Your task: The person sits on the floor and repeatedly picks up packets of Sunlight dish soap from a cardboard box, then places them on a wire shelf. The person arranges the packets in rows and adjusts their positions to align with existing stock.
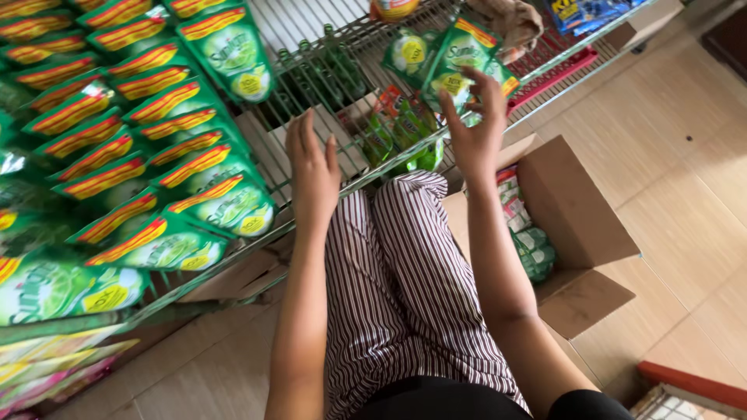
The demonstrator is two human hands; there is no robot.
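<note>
Closest to the camera are the person's knees in striped trousers [405, 295], bent low in front of a wire shelf [311, 31].

The right hand [473, 128] is up at the shelf with its fingers spread wide. They touch a green soap pouch [459, 58] that stands near the shelf's edge, maybe to steady it so it stays up. The hand is not closed around it.

The left hand [311, 167] is flat and open over a bare part of the wire. It holds nothing.

To the left, many more green pouches [187, 148] lie in neat rows, each leaning on the next, so they fit close together. Beside the right arm, an open cardboard box [580, 218] sits on the floor [685, 179] with a few pouches still inside, close enough to reach easily.
</note>
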